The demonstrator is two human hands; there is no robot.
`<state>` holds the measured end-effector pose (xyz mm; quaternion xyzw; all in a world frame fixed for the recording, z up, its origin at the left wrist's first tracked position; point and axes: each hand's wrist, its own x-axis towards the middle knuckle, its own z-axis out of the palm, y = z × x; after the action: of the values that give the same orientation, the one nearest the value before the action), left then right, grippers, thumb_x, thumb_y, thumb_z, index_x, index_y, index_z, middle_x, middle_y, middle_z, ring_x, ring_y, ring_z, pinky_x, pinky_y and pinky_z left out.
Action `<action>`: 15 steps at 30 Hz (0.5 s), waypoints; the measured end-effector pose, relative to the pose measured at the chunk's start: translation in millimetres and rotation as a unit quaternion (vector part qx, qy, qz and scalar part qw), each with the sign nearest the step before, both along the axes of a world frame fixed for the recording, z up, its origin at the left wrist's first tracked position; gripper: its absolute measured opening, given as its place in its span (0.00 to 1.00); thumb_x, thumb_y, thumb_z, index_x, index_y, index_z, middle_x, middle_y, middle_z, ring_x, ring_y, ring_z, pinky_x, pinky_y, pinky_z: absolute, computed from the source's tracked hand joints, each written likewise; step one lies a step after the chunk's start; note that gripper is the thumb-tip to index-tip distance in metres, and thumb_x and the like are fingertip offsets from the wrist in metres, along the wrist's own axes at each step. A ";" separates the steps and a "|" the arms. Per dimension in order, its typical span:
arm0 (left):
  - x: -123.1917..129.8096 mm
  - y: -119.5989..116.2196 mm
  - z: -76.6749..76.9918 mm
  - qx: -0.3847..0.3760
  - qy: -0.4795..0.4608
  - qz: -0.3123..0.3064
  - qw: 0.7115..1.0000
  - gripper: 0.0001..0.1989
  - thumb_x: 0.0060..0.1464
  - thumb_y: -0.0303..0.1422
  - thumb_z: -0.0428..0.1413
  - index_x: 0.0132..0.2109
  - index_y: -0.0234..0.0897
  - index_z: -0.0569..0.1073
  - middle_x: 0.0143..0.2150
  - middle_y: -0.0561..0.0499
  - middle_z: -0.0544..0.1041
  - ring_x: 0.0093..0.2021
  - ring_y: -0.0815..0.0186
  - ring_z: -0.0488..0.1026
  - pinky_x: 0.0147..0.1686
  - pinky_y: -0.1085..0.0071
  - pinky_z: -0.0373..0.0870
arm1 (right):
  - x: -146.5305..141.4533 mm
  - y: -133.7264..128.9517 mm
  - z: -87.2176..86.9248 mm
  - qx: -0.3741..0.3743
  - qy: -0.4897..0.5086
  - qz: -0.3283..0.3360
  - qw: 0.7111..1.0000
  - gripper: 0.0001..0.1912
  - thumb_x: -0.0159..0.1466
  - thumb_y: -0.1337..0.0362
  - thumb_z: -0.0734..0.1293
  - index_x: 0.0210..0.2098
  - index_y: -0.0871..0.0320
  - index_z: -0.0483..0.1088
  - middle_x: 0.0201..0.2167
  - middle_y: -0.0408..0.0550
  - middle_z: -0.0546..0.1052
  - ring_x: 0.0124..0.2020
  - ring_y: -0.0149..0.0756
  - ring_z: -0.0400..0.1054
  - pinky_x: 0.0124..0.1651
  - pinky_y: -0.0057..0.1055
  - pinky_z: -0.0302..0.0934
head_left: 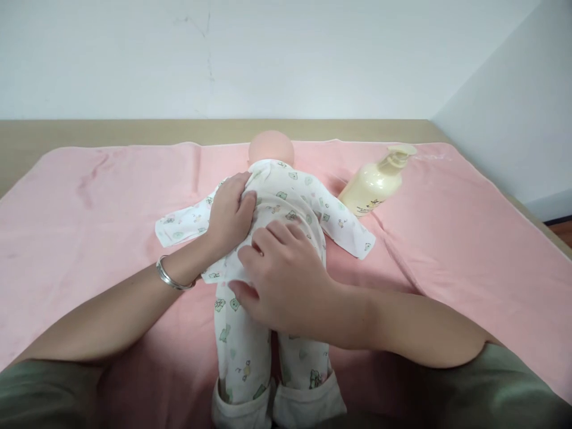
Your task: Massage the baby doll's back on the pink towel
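Note:
A baby doll [290, 185] in white printed top and trousers lies on a pink cloth [111, 196], its bald head at the far end and no face showing. My left hand [231, 208] rests on the left side of its upper back, thumb apart from the fingers. Over the lower back is my right hand [286, 271], fingers bent and spread, thumb apart, with nothing seen in it. A silver bangle circles my left wrist.
A cream pump bottle [373, 185] leans at the right of the doll, beside its sleeve. Beyond the cloth run the wooden table edge [134, 131] and a pale wall. Faint creases cross the cloth.

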<state>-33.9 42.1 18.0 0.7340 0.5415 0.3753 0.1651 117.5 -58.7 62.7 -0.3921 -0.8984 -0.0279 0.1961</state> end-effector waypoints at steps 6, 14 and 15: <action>-4.2 -0.2 -0.3 -0.005 0.019 -0.021 1.000 0.16 0.66 0.35 0.42 0.52 0.40 0.73 0.51 0.44 0.79 0.54 0.53 0.75 0.59 0.52 0.73 | 5.9 -11.4 -1.9 0.030 -0.139 0.071 0.987 0.09 0.59 0.69 0.68 0.41 0.59 0.69 0.39 0.53 0.72 0.42 0.47 0.64 0.45 0.44 0.58; -20.1 4.5 -11.6 -0.033 -0.051 -0.042 0.997 0.23 0.68 0.43 0.46 0.63 0.42 0.72 0.67 0.45 0.75 0.70 0.52 0.69 0.72 0.49 0.65 | 3.0 -6.3 -3.3 0.023 -0.124 0.045 0.991 0.11 0.61 0.79 0.60 0.31 0.57 0.66 0.27 0.48 0.70 0.30 0.39 0.62 0.34 0.37 0.49; -23.6 6.5 -12.5 -0.043 -0.083 -0.031 0.995 0.23 0.68 0.43 0.46 0.61 0.42 0.74 0.64 0.45 0.77 0.67 0.52 0.72 0.70 0.49 0.68 | 3.4 -7.5 -0.2 0.003 -0.130 0.050 0.990 0.11 0.60 0.79 0.60 0.31 0.57 0.66 0.26 0.48 0.70 0.29 0.38 0.62 0.32 0.36 0.49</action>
<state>-57.4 48.6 5.5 0.7087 0.5187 0.4063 0.2523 120.8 -66.2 62.4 -0.3391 -0.9347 -0.0714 0.0795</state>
